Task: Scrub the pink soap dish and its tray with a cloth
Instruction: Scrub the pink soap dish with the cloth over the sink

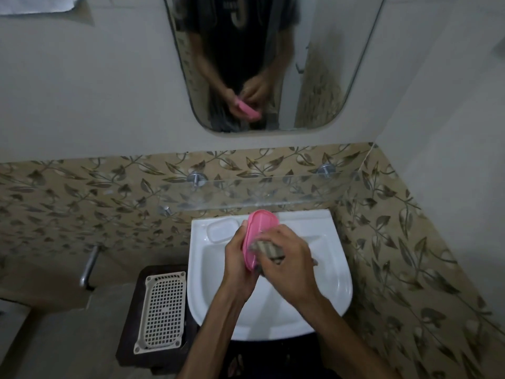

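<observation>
Over the white sink [336,285], held up on edge: pink soap dish [261,228], gripped along its lower rim by the left hand [240,258], fingers curled round the back. Pressed into the hollow by the right hand [289,258]: a bunched greyish cloth [269,248], fingers closed over it. Probably thin moulded plastic, so light and stiff, likely slick if wet or soapy; best taken by the long rim as now, thumb on one face and fingers behind, to resist the push of the cloth. Soft cloth, easily wadded into corners. Lying on a dark stool [128,340] left of the sink, well apart from the dish: a pale grid tray [164,307], rigid but with thin bars, better held by its frame. Hidden behind the hands: the dish's lower half and most of the cloth. Impossible to tell whether water or suds are present. Dim and softly blurred throughout.
</observation>
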